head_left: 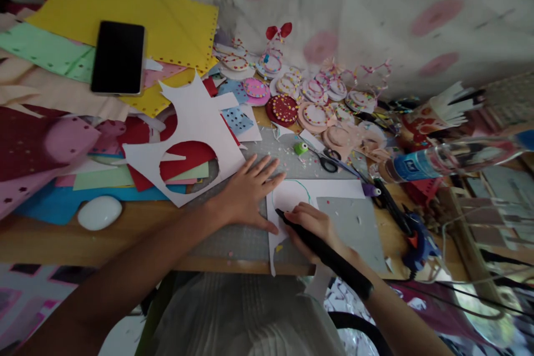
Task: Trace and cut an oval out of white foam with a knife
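Observation:
My right hand (315, 225) grips a long, thick black pen (329, 253), its tip touching a white paper piece (287, 197) on the grey cutting mat (350, 219). A curved green line shows on that paper. Flat with spread fingers, my left hand (252, 192) rests on the mat at the paper's left edge. Just left of it lies a larger white paper offcut (196, 117) with a round hole cut in it. Beyond the hands are black-handled scissors (327, 162) and a small green item with an eye (300, 148).
Decorated paper discs (283, 109) crowd the back. A tablet (118, 58) lies on yellow sheets (137, 8) at left, with a white oval object (100, 212) near the front edge. At right are a plastic bottle (450, 159), a blue glue gun (419, 247) and cables.

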A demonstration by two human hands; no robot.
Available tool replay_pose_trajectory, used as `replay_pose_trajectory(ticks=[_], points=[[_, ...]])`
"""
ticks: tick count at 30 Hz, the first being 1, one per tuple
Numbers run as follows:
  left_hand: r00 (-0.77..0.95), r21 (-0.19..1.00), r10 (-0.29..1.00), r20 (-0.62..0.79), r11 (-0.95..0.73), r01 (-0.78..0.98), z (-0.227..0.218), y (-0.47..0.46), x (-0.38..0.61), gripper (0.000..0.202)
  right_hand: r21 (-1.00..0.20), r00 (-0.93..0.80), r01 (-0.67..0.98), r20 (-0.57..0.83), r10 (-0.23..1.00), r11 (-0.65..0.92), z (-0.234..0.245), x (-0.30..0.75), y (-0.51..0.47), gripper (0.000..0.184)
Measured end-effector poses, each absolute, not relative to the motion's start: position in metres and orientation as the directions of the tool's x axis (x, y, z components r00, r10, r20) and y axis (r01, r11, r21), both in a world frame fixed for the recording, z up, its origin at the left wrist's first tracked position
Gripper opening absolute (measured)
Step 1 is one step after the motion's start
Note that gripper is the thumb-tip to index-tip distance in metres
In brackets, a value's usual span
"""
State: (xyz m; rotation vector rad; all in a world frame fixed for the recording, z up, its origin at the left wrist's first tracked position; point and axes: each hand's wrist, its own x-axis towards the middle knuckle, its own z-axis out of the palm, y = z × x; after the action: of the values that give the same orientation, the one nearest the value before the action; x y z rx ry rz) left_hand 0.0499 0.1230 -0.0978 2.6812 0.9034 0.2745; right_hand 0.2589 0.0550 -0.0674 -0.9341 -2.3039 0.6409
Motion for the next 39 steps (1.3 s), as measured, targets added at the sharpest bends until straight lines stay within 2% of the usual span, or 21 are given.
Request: replay_pose_trajectory(ticks=[2, 4, 6, 8, 9, 11, 16, 21, 31, 39], points=[[0.783, 0.337, 0.617, 0.083, -0.757, 0.560, -0.098, 0.123, 0.049, 0.117, -0.637, -0.595, 0.459, 0.297, 0.747, 0.619, -0.063, 0.267, 0.054, 0.017], [0.779, 0.338, 0.621, 0.088, -0.754, 0.563, -0.098, 0.123, 0.049, 0.120, -0.691, -0.477, 0.518, 0.256, 0.840, 0.505, -0.056, 0.280, 0.049, 0.012], [0.778, 0.331, 0.621, 0.096, -0.757, 0.563, -0.096, 0.121, 0.050, 0.121, -0.787, -0.160, 0.545, 0.242, 0.957, 0.290, -0.050, 0.293, 0.042, 0.009], [0.781, 0.305, 0.615, 0.107, -0.768, 0.563, -0.093, 0.117, 0.053, 0.120, -0.885, 0.186, 0.448, 0.230, 0.955, 0.126, -0.048, 0.301, 0.036, 0.016], [0.786, 0.287, 0.608, 0.113, -0.777, 0.560, -0.091, 0.115, 0.055, 0.119, -0.915, 0.292, 0.394, 0.219, 0.931, 0.092, -0.049, 0.301, 0.034, 0.018], [0.802, 0.258, 0.584, 0.127, -0.800, 0.542, -0.088, 0.111, 0.059, 0.117, -0.939, 0.370, 0.337, 0.203, 0.907, 0.073, -0.054, 0.294, 0.032, 0.018], [0.829, 0.297, 0.533, 0.167, -0.829, 0.473, -0.084, 0.115, 0.057, 0.100, -0.941, 0.337, 0.337, 0.143, 0.931, 0.022, -0.072, 0.252, 0.032, 0.016], [0.836, 0.326, 0.534, 0.129, -0.819, 0.473, -0.089, 0.125, 0.049, 0.090, -0.851, 0.182, 0.521, 0.181, 0.966, 0.061, -0.081, 0.229, 0.028, 0.013], [0.837, 0.347, 0.527, 0.147, -0.820, 0.455, -0.093, 0.124, 0.050, 0.091, -0.788, 0.134, 0.610, 0.209, 0.969, 0.085, -0.085, 0.227, 0.024, 0.012], [0.836, 0.359, 0.529, 0.145, -0.816, 0.454, -0.093, 0.125, 0.049, 0.090, -0.708, 0.062, 0.669, 0.354, 0.933, 0.225, -0.086, 0.227, 0.025, 0.009]])
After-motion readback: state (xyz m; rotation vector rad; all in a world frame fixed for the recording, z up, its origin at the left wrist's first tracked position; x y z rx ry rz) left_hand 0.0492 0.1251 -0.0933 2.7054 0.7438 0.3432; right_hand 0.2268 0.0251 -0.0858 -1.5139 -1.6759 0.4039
